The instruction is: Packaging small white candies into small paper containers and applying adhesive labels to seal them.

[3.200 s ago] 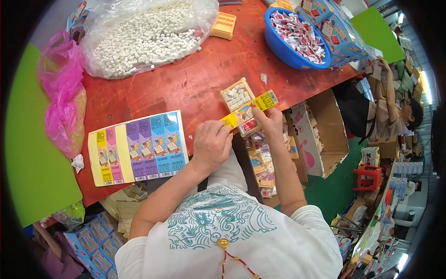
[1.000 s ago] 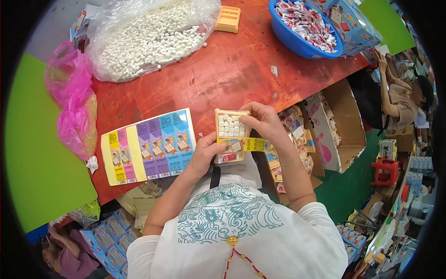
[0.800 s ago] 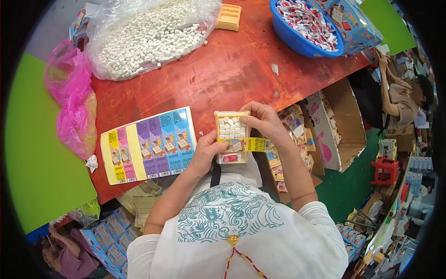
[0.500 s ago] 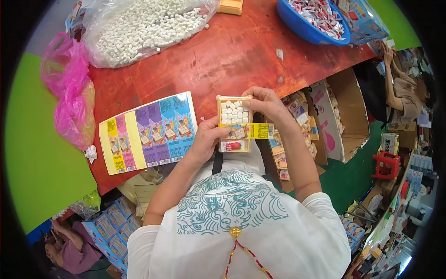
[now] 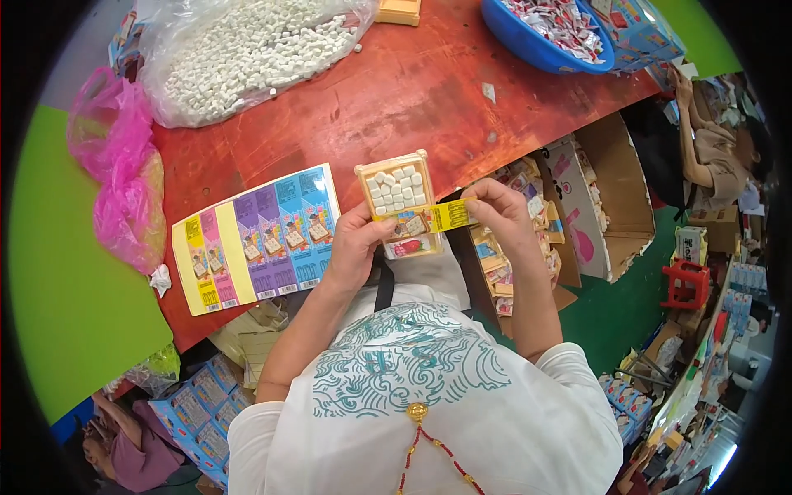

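Note:
My left hand (image 5: 356, 246) grips a small cream-coloured tray-like box (image 5: 363, 183) by its left side, tilted a little. Rows of small white cubes (image 5: 398, 189) fill its upper compartment, and a red-and-white packet (image 5: 407, 247) shows in the lower one. Across the box's middle runs a yellow printed sticker (image 5: 445, 217), its right part sticking out past the edge. My right hand (image 5: 502, 206) pinches that free end between thumb and fingers. Left of the box lies a sheet of yellow, pink, purple and blue stickers (image 5: 272, 235), with a bare yellow strip in it.
On the red table (image 5: 330, 115) lie a clear bag of white cubes (image 5: 247, 62) and a blue basin (image 5: 544, 45) of small packets. A pink plastic bag (image 5: 115, 165) rests at left. Right of me, cartons (image 5: 631, 198) hold filled boxes. Other people work at both sides.
My right hand has gone from the box's upper right corner down to the sticker's free end. The box has shifted slightly left and tilted.

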Motion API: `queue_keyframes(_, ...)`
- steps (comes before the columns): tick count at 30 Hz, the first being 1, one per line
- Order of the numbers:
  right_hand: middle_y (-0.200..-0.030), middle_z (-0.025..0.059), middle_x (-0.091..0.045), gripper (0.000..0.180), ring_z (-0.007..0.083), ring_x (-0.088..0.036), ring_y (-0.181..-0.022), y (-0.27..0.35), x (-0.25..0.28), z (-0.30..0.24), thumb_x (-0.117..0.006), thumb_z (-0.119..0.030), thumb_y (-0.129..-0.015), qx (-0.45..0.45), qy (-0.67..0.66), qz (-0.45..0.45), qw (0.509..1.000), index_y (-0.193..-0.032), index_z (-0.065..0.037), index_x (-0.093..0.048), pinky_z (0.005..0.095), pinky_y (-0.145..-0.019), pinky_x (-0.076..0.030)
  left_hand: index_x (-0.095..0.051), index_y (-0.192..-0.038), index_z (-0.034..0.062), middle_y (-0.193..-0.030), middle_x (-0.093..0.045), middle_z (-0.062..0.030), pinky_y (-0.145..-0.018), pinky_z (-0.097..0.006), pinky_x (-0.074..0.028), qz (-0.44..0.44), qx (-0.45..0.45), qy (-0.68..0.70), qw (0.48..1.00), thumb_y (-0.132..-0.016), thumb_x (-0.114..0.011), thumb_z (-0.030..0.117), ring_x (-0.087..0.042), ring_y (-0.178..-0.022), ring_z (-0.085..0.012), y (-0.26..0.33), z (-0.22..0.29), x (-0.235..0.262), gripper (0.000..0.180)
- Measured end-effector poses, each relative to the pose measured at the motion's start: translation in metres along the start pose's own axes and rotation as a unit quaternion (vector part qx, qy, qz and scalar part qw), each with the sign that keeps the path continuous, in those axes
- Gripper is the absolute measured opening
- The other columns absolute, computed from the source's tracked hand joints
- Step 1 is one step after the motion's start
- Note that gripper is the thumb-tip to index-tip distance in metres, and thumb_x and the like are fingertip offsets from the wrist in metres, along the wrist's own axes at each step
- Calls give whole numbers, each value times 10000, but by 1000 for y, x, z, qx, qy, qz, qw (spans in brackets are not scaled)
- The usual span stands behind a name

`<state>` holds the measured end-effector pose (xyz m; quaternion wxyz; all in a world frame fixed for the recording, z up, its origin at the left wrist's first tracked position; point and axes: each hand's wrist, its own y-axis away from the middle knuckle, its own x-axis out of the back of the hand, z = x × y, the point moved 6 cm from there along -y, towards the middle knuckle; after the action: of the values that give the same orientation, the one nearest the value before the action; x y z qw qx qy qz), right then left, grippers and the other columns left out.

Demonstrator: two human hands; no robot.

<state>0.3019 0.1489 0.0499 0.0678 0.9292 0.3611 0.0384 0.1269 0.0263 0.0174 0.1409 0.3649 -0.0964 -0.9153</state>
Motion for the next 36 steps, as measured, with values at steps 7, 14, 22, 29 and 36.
queue_keyframes(7, -918, 43, -610, 57, 88, -538, -794, 2, -8, -33, -633, -50, -848, 132, 27, -37, 990, -869, 3, -633, 217, -711, -422, -633, -1149, -13, -1140, -662, -91, -926, -322, -487, -105, -2, -82, 991, -841, -649, 46, -631, -1027, -176, 10, 1, 1, 314)
queue_keyframes(14, -944, 107, -621, 62, 207, -602, -878, 10, -43, -55, -669, -17, -776, 235, 99, -159, 954, -831, 1, -647, 299, -757, -470, -666, -892, 64, -1164, -618, -164, -973, -384, -430, -249, -190, -296, 903, -767, -724, 39, -544, -1157, -291, 21, 34, -28, 141)
queue_keyframes(22, -909, 93, -604, 66, 212, -593, -852, 10, -60, -53, -683, -22, -772, 241, 102, -174, 949, -827, -12, -649, 312, -745, -467, -651, -899, 74, -1230, -521, -133, -938, -335, -441, -201, -195, -266, 923, -788, -724, 93, -544, -1108, -245, 20, 26, -30, 135)
queue_keyframes(29, -801, 66, -591, 64, 238, -584, -812, 10, -70, -54, -699, -50, -759, 272, 187, -154, 931, -803, -60, -652, 335, -741, -438, -546, -922, 105, -1215, -521, -152, -912, -330, -454, -173, -228, -327, 901, -729, -785, 61, -543, -1088, -219, 20, 21, -28, 310)
queue_keyframes(36, -794, 41, -601, 85, 213, -594, -814, 14, -84, -53, -701, -62, -755, 303, 240, -119, 914, -815, -79, -643, 332, -795, -405, -468, -1016, 106, -1304, -475, -172, -979, -374, -445, -87, -112, -9, 990, -783, -757, 84, -505, -1190, -246, 14, 4, -24, 372)
